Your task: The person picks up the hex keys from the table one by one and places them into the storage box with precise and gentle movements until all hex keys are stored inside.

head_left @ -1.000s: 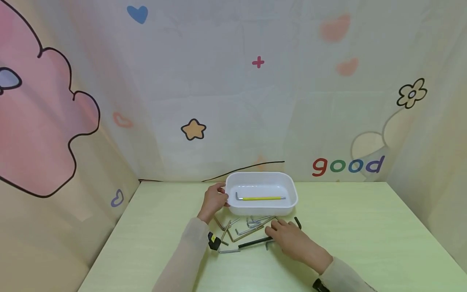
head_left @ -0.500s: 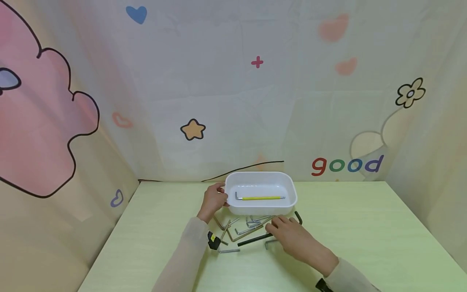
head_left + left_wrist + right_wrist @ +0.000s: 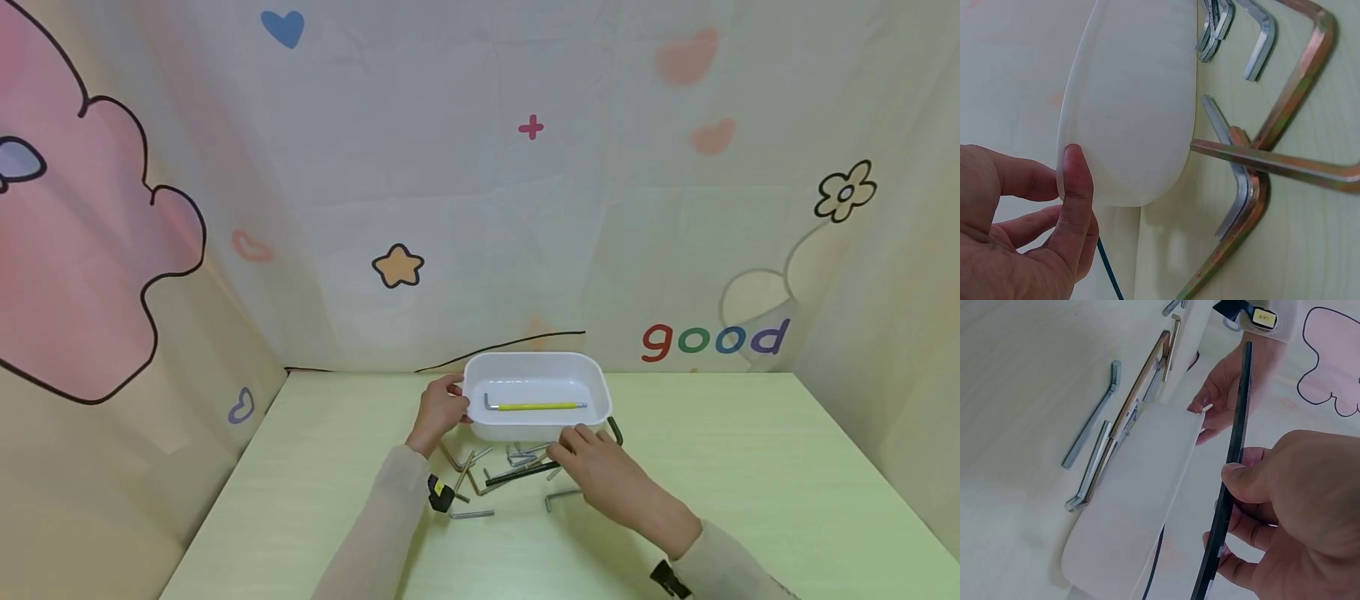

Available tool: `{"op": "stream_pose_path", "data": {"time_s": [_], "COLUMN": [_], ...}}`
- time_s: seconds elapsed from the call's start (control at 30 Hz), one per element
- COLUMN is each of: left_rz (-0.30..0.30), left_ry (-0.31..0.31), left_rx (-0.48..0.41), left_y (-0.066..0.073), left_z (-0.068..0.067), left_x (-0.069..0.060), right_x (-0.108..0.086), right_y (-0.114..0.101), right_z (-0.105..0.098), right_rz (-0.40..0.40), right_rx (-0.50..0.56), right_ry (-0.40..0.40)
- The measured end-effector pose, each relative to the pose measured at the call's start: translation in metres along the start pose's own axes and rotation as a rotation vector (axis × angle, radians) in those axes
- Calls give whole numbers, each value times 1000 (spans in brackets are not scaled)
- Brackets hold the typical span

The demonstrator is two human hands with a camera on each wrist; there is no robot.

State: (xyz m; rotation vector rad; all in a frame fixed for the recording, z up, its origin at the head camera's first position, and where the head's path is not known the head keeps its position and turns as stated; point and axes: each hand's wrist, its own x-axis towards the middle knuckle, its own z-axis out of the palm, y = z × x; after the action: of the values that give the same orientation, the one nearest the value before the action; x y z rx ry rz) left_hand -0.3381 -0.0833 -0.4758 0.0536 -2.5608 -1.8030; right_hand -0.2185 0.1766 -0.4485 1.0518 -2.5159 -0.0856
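My left hand pinches the left end of a white plastic bin at its rim. In the left wrist view the thumb presses the bin's outer wall. Inside the bin lies a hex key with a yellow sleeve. My right hand grips a long black hex key between thumb and fingers, raised just in front of the bin. Its short bent end sticks out beyond the hand on the right. The fingers hide its middle in the head view.
Several silver and brass-coloured hex keys lie loose in front of the bin, among them a brass-coloured one, a silver one and another silver one below the right hand. A printed curtain hangs behind the pale green table.
My right hand has lifted the black hex key and moved it away from me toward the bin, uncovering more of a silver hex key. The left hand stays on the bin.
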Motion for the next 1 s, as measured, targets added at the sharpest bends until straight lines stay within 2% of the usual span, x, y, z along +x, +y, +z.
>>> {"op": "stream_pose_path", "data": {"time_s": [0.23, 0.47, 0.77, 1.0], "left_rz": [11, -3, 1, 1], "left_ry": [1, -2, -12, -8], "left_rx": [-14, -8, -17, -16], "left_y": [1, 1, 2, 0], "left_z": [1, 0, 0, 0], "left_x": [-1, -1, -3, 0], "right_x": [5, 15, 30, 43], "right_y": [4, 9, 17, 24], "right_z": [-8, -13, -16, -15], "right_rz": [31, 44, 70, 107], "right_rx": [9, 19, 12, 64], "right_ry": [-23, 24, 38, 22]}}
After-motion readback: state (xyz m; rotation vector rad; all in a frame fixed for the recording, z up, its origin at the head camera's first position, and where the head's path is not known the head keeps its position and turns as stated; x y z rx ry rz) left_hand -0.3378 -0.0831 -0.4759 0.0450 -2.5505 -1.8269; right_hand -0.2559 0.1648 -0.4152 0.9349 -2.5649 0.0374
